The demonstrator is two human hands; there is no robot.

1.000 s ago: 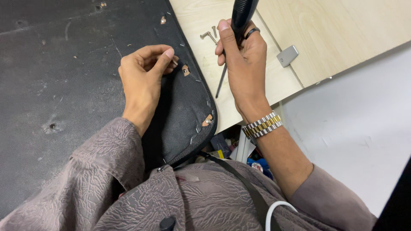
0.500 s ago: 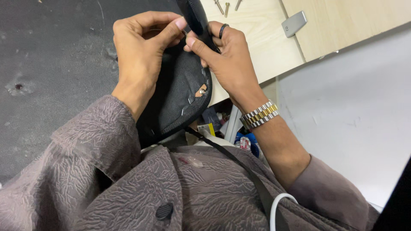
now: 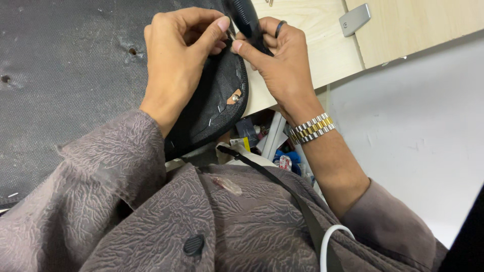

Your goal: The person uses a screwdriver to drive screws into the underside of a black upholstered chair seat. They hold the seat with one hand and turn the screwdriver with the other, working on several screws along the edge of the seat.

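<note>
Black tool (image 3: 245,22) cut off, right hand (image 3: 280,63), left hand (image 3: 179,55) pinching fabric edge (image 3: 222,95)

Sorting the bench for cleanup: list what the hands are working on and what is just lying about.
In use: left hand and right hand pinching the stapled black fabric panel's edge; black tool in right hand.

Lying about: metal bracket; clutter under the bench.
</note>
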